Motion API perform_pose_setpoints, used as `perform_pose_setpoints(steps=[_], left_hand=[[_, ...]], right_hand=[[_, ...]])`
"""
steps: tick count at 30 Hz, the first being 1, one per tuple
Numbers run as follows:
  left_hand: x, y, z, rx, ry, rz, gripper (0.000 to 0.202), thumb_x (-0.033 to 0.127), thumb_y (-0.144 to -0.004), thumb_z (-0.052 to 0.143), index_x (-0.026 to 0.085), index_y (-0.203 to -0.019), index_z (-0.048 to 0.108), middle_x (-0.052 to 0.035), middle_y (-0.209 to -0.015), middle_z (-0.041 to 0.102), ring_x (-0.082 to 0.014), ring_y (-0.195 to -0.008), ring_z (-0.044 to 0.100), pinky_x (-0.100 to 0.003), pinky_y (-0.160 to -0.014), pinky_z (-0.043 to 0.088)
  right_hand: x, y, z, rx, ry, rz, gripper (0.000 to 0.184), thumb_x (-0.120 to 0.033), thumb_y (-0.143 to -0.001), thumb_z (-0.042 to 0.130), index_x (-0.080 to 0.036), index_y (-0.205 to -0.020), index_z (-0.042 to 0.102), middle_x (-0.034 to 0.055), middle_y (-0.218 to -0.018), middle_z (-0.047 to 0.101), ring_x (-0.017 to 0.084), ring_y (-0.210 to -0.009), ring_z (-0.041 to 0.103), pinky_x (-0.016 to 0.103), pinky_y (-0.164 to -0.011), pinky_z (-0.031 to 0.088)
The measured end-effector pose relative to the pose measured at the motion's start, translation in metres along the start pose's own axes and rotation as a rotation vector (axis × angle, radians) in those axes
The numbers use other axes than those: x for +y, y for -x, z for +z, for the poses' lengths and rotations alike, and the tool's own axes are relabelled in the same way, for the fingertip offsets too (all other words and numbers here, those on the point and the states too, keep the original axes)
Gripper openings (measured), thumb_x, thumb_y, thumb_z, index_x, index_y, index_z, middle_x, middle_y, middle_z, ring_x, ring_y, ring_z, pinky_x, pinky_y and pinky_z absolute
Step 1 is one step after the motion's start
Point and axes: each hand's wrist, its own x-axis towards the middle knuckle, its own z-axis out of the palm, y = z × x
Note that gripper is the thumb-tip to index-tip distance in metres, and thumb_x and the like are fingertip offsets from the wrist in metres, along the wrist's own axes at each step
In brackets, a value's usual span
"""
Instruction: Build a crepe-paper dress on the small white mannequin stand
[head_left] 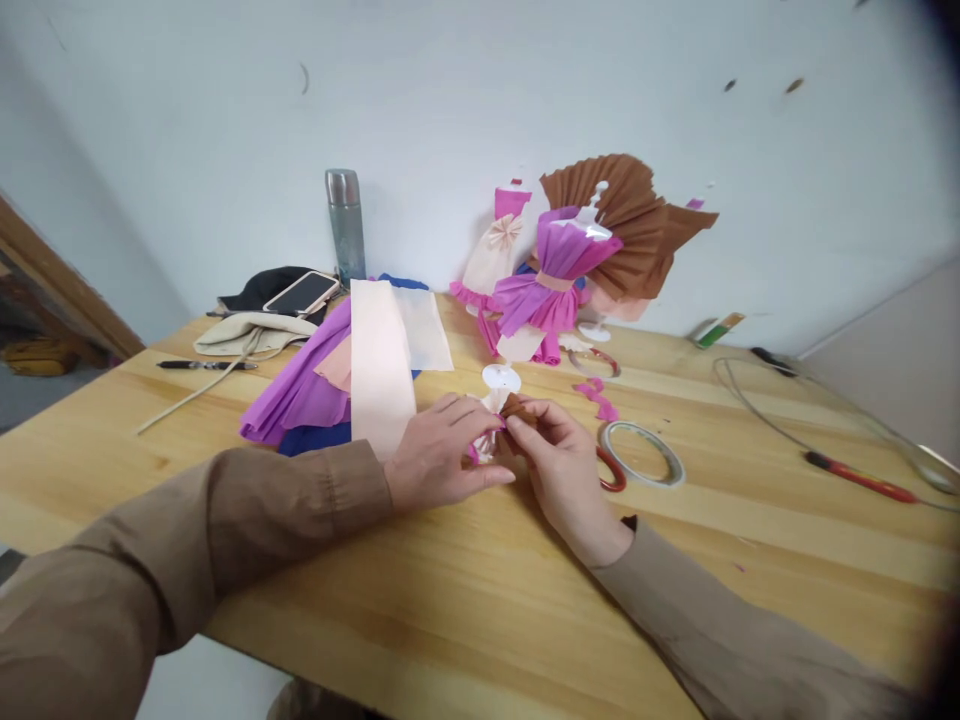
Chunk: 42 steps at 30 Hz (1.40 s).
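A small dress form lies between my hands, its round white base point(501, 377) pointing away from me. Pink and pale paper point(484, 447) shows on it under my fingers. My left hand point(441, 452) is curled over the form and holds it, thumb stretched to the right. Between thumb and fingers, my right hand point(562, 462) pinches a strip of brown crepe paper point(517, 408) against the form. Just right of that hand are a roll of clear tape point(643, 453) and the red handle of scissors point(613, 470), partly hidden. Pink paper scraps point(598, 398) lie beyond.
Folded crepe paper point(382, 350) in cream, purple and blue lies left. Dressed forms point(559, 265) stand against the wall. A thermos point(346, 225), a phone point(302, 293) and a pen point(206, 365) are at the back left. A red-handled tool with a cable point(862, 478) lies right.
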Motion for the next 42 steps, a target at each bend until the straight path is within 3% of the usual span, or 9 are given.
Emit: perform_pose_setpoints(steps=[2, 5, 9, 13, 18, 25, 32, 38, 42], left_hand=[[-0.002, 0.001, 0.002, -0.020, -0.027, -0.045, 0.039, 0.046, -0.078, 0.074, 0.017, -0.099, 0.060, -0.0093, -0.097, 0.069, -0.0236, -0.091, 0.062, -0.038, -0.081, 0.050], [-0.004, -0.001, 0.002, 0.048, 0.078, -0.173, 0.027, 0.036, -0.079, 0.072, 0.017, -0.092, 0.059, -0.0071, -0.090, 0.067, -0.0211, -0.086, 0.062, -0.036, -0.078, 0.050], [-0.006, -0.005, -0.002, 0.098, 0.467, -0.467, 0.009, 0.025, -0.083, 0.059, 0.016, -0.083, 0.057, -0.0020, -0.076, 0.062, -0.0137, -0.070, 0.059, -0.028, -0.066, 0.049], [-0.009, -0.010, -0.004, -0.021, 0.929, -0.692, 0.021, 0.035, -0.084, 0.059, 0.015, -0.082, 0.056, 0.0020, -0.066, 0.054, -0.0086, -0.050, 0.050, -0.023, -0.047, 0.042], [-0.011, -0.010, -0.001, -0.023, 1.029, -0.698, 0.026, 0.037, -0.080, 0.067, 0.013, -0.088, 0.063, -0.0004, -0.072, 0.060, -0.0098, -0.059, 0.055, -0.023, -0.055, 0.046], [-0.014, -0.008, -0.003, -0.030, 1.013, -0.712, 0.044, 0.052, -0.081, 0.068, 0.013, -0.101, 0.063, -0.0067, -0.093, 0.068, -0.0174, -0.084, 0.063, -0.027, -0.071, 0.050], [-0.019, -0.008, 0.004, -0.225, 1.135, -0.711, 0.049, 0.049, -0.072, 0.078, 0.011, -0.098, 0.064, -0.0024, -0.073, 0.062, -0.0114, -0.060, 0.056, -0.024, -0.056, 0.043], [-0.016, -0.011, -0.001, -0.250, 1.135, -0.690, 0.046, 0.049, -0.073, 0.076, 0.009, -0.092, 0.065, -0.0028, -0.071, 0.061, -0.0099, -0.061, 0.053, -0.022, -0.056, 0.040], [-0.016, -0.013, -0.005, -0.280, 1.114, -0.699, 0.048, 0.051, -0.075, 0.074, 0.009, -0.096, 0.065, -0.0032, -0.073, 0.060, -0.0098, -0.061, 0.053, -0.020, -0.052, 0.039]], right_hand=[[-0.004, 0.006, 0.005, -0.025, -0.003, 0.014, 0.026, -0.036, -0.066, 0.083, -0.021, -0.073, 0.062, -0.0016, -0.076, 0.061, 0.014, -0.071, 0.055, 0.028, -0.067, 0.046], [-0.010, 0.015, 0.009, -0.096, -0.047, 0.086, 0.026, -0.043, -0.072, 0.079, -0.023, -0.083, 0.067, 0.0020, -0.093, 0.066, 0.018, -0.084, 0.061, 0.032, -0.075, 0.051], [-0.012, 0.016, 0.004, -0.132, -0.033, 0.084, 0.028, -0.049, -0.077, 0.073, -0.024, -0.088, 0.068, 0.0047, -0.101, 0.066, 0.022, -0.093, 0.063, 0.033, -0.070, 0.054], [-0.006, 0.006, -0.007, -0.023, 0.144, -0.021, 0.028, -0.043, -0.076, 0.074, -0.023, -0.094, 0.066, 0.0058, -0.101, 0.067, 0.020, -0.089, 0.062, 0.031, -0.071, 0.052], [0.001, 0.003, -0.007, -0.147, 0.145, 0.032, 0.047, -0.039, -0.071, 0.079, -0.025, -0.112, 0.062, 0.0051, -0.109, 0.070, 0.021, -0.097, 0.064, 0.037, -0.088, 0.050], [0.003, 0.002, -0.005, -0.095, 0.142, 0.056, 0.042, -0.030, -0.067, 0.079, -0.024, -0.105, 0.063, -0.0021, -0.080, 0.068, 0.015, -0.068, 0.059, 0.031, -0.069, 0.048], [0.001, 0.003, -0.002, -0.077, 0.148, 0.002, 0.034, -0.033, -0.066, 0.080, -0.023, -0.093, 0.061, 0.0010, -0.083, 0.069, 0.017, -0.072, 0.062, 0.032, -0.069, 0.051], [-0.004, 0.005, -0.002, -0.098, 0.117, 0.047, 0.027, -0.037, -0.072, 0.075, -0.022, -0.090, 0.062, -0.0017, -0.076, 0.065, 0.012, -0.062, 0.054, 0.028, -0.061, 0.046], [-0.003, 0.005, -0.002, -0.080, 0.072, 0.084, 0.030, -0.038, -0.069, 0.079, -0.022, -0.089, 0.063, -0.0039, -0.068, 0.061, 0.012, -0.058, 0.054, 0.026, -0.056, 0.043]])
